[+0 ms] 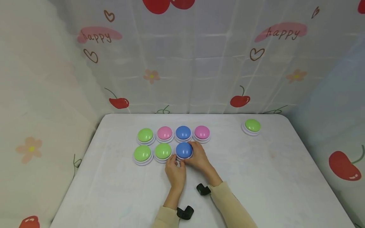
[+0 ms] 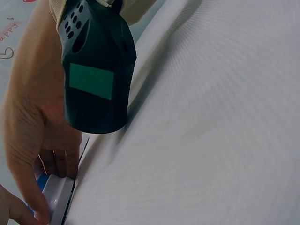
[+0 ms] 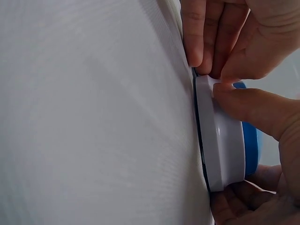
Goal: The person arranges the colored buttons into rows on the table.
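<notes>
A blue dome push button point(image 1: 184, 150) on a round white base sits at the right end of the near row, with both hands on it. My right hand point(image 1: 200, 159) grips its base, thumb along the near side and fingers round the right and far side. My left hand point(image 1: 176, 173) holds the near left of the same base with thumb and fingertips, close to the right thumb. In the right wrist view the white base point(image 3: 225, 136) stands between the right thumb and fingers, low on the cloth. Left of it is a green button point(image 1: 163, 151).
Another green button point(image 1: 142, 153) ends the near row. Behind stand a green point(image 1: 145, 135), a pink point(image 1: 164, 133), a blue point(image 1: 183, 132) and a magenta button point(image 1: 201, 132). A lone green button point(image 1: 252, 125) lies at the far right. A printed curtain point(image 1: 194, 63) hangs behind the white table point(image 1: 114, 190).
</notes>
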A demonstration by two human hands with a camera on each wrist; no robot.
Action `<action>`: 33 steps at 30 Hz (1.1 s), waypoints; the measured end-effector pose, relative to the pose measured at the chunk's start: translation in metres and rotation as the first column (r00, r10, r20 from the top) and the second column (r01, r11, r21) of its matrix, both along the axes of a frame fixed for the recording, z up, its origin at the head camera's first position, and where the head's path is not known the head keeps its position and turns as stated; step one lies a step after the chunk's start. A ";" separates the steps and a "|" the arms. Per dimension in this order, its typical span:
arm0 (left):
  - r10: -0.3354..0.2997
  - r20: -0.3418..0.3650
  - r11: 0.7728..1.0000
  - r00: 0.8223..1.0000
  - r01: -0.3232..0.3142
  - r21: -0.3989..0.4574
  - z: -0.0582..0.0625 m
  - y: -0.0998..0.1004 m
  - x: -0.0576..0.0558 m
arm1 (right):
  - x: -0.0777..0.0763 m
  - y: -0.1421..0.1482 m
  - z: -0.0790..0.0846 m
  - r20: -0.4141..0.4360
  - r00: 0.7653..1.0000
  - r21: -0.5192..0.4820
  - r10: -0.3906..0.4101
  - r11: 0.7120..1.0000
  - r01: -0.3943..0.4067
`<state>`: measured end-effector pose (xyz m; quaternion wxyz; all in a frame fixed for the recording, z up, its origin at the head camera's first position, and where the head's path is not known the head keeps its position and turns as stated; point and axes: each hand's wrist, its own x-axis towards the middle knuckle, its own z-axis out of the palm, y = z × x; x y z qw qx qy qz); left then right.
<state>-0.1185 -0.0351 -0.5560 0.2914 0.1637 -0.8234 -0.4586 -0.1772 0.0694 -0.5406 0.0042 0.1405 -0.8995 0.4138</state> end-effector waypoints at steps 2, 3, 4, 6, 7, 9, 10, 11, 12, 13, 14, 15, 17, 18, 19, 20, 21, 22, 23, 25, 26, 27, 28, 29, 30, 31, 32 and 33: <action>0.003 -0.008 1.000 1.000 -0.003 -0.001 0.000 0.000 0.000 | 0.000 -0.001 0.000 -0.001 1.000 0.002 -0.001 1.000 0.001; 0.005 -0.013 1.000 1.000 -0.005 0.000 0.000 0.000 0.000 | 0.001 -0.001 0.001 0.002 1.000 0.000 -0.002 1.000 0.002; 0.006 -0.018 1.000 1.000 -0.006 0.001 0.000 0.000 0.000 | 0.001 -0.001 0.001 0.000 1.000 -0.001 -0.002 1.000 0.002; 0.007 -0.021 1.000 1.000 -0.007 0.008 0.000 0.000 0.000 | 0.002 -0.001 0.001 0.003 1.000 -0.005 -0.002 1.000 0.002; 0.008 -0.021 1.000 1.000 -0.008 0.015 0.000 0.000 0.000 | 0.002 -0.001 0.002 0.001 1.000 -0.005 -0.003 1.000 0.003; 0.007 -0.019 1.000 1.000 -0.007 0.031 0.001 0.000 0.000 | 0.002 -0.001 0.002 0.003 1.000 -0.009 -0.004 1.000 0.004; 0.007 -0.016 0.999 1.000 -0.006 0.036 0.001 0.000 0.000 | 0.002 -0.001 0.002 0.004 1.000 -0.009 -0.005 1.000 0.005; 0.007 -0.013 0.999 1.000 -0.007 0.042 0.002 0.000 0.000 | 0.002 -0.001 0.002 0.003 1.000 -0.009 -0.006 1.000 0.006; 0.009 -0.013 0.999 1.000 -0.008 0.046 0.002 0.000 0.000 | 0.002 0.000 0.002 0.004 1.000 -0.006 -0.006 1.000 0.006; 0.012 -0.014 0.999 1.000 -0.011 0.049 0.003 0.001 0.000 | 0.002 0.000 0.002 0.008 1.000 -0.011 -0.008 1.000 0.008; 0.015 -0.018 0.999 1.000 -0.014 0.049 0.003 0.001 0.001 | 0.002 0.001 0.002 0.008 1.000 -0.013 -0.009 1.000 0.009; 0.019 -0.025 0.999 0.999 -0.018 0.048 0.004 0.002 0.001 | 0.003 0.003 0.002 0.016 1.000 -0.019 -0.011 1.000 0.012; 0.021 -0.049 0.999 0.999 -0.018 0.049 0.006 0.004 0.003 | 0.004 0.006 0.004 0.039 0.999 -0.034 -0.020 0.999 0.022; 0.012 -0.068 0.999 0.998 -0.008 0.054 0.008 0.006 0.004 | 0.006 0.008 0.006 0.051 0.998 -0.040 -0.026 0.999 0.028; -0.003 -0.088 0.998 0.996 0.008 0.056 0.010 0.009 0.005 | 0.007 0.012 0.008 0.061 0.998 -0.055 -0.031 0.998 0.034; -0.024 -0.109 0.998 0.994 0.030 0.053 0.012 0.013 0.006 | 0.009 0.017 0.010 0.068 0.997 -0.063 -0.035 0.997 0.039; -0.053 -0.130 0.997 0.990 0.060 0.051 0.014 0.017 0.008 | 0.011 0.022 0.012 0.079 0.996 -0.078 -0.038 0.996 0.044; -0.091 -0.146 0.994 0.985 0.098 0.046 0.016 0.022 0.010 | 0.013 0.028 0.015 0.086 0.996 -0.095 -0.039 0.994 0.047; -0.136 -0.159 0.989 0.978 0.144 0.035 0.018 0.027 0.011 | 0.015 0.035 0.017 0.091 0.995 -0.105 -0.041 0.993 0.050; -0.244 -0.152 0.969 0.958 0.247 -0.003 0.021 0.038 0.013 | 0.018 0.051 0.023 0.104 0.993 -0.127 -0.048 0.990 0.062; -0.304 -0.130 0.953 0.944 0.303 -0.023 0.023 0.044 0.014 | 0.019 0.061 0.026 0.112 0.992 -0.130 -0.061 0.989 0.076; -0.364 -0.095 0.931 0.927 0.362 -0.039 0.025 0.050 0.014 | 0.019 0.071 0.029 0.109 0.991 -0.140 -0.079 0.986 0.094; -0.421 -0.059 0.907 0.905 0.418 -0.056 0.026 0.056 0.014 | 0.019 0.083 0.032 0.112 0.988 -0.139 -0.104 0.983 0.119; -0.471 -0.019 0.881 0.882 0.468 -0.072 0.027 0.061 0.013 | 0.018 0.094 0.034 0.109 0.985 -0.137 -0.137 0.979 0.151; -0.516 0.025 0.852 0.856 0.517 -0.081 0.029 0.066 0.012 | 0.016 0.107 0.035 0.096 0.980 -0.139 -0.177 0.972 0.189; -0.554 0.069 0.826 0.830 0.558 -0.083 0.031 0.071 0.010 | 0.014 0.120 0.036 0.085 0.971 -0.134 -0.223 0.963 0.233; -0.584 0.107 0.801 0.805 0.593 -0.085 0.032 0.076 0.008 | 0.010 0.132 0.037 0.068 0.960 -0.138 -0.273 0.950 0.280; -0.611 0.137 0.778 0.780 0.623 -0.080 0.033 0.081 0.006 | 0.006 0.145 0.036 0.049 0.943 -0.145 -0.328 0.932 0.332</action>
